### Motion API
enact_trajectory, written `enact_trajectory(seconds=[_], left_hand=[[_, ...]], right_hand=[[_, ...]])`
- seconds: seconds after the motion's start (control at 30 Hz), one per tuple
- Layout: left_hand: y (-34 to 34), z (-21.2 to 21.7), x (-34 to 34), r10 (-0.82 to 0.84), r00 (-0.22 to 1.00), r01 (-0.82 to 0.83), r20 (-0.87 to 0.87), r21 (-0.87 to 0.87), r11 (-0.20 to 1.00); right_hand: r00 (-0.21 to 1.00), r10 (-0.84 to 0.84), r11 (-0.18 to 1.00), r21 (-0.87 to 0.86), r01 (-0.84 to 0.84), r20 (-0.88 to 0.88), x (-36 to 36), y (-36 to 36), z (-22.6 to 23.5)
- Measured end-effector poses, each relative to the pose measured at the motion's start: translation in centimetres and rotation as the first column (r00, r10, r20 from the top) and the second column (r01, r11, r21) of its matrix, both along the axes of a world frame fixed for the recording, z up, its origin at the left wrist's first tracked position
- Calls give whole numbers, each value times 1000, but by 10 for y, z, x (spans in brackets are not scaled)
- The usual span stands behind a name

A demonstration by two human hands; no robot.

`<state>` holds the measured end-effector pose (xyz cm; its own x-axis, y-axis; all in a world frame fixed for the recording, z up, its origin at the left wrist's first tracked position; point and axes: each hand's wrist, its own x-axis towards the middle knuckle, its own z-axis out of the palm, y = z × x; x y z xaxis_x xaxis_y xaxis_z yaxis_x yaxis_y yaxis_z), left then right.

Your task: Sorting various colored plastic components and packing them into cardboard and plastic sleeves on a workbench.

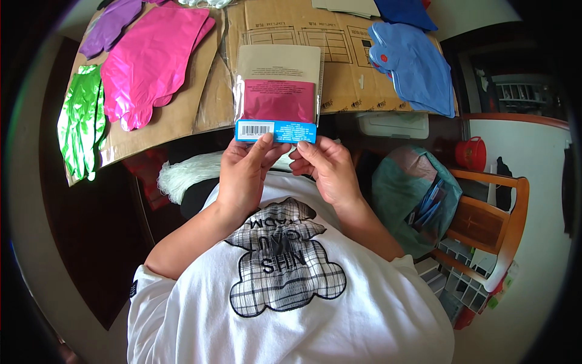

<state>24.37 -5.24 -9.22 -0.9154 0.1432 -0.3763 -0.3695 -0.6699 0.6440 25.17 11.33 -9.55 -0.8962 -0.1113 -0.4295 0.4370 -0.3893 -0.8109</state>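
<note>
Head view shows the left hand and right hand, each grip closed on the blue strip of a flat packet by the near edge of the counter, where a loosened pinch could, I'd guess, let it slip.

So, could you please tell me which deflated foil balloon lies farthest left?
The green foil balloon, at the near left corner of the cardboard; the pink balloon is to its right, the purple balloon farther back, the light blue balloon far right.
</note>
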Motion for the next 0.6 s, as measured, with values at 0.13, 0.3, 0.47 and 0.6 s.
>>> enact_trajectory(seconds=[0.13, 0.3, 0.47, 0.6], left_hand=[[0, 3, -4, -32, 999, 32, 2, -27, 999], [1, 4, -4, -28, 1000, 27, -13, -52, 998], [2, 5, -5, -5, 1000, 3, -23, -68, 998], [2, 5, -6, 5, 999, -8, -43, -65, 998]], right_hand=[[1000, 19, 998, -57, -18, 15, -4, 6, 1], [996, -9, 989, -148, 23, 90, -8, 4, 1], [996, -6, 966, -258, 29, 88, -9, 4, 0], [998, 3, 978, -208, 11, 67, -11, 2, 1]])
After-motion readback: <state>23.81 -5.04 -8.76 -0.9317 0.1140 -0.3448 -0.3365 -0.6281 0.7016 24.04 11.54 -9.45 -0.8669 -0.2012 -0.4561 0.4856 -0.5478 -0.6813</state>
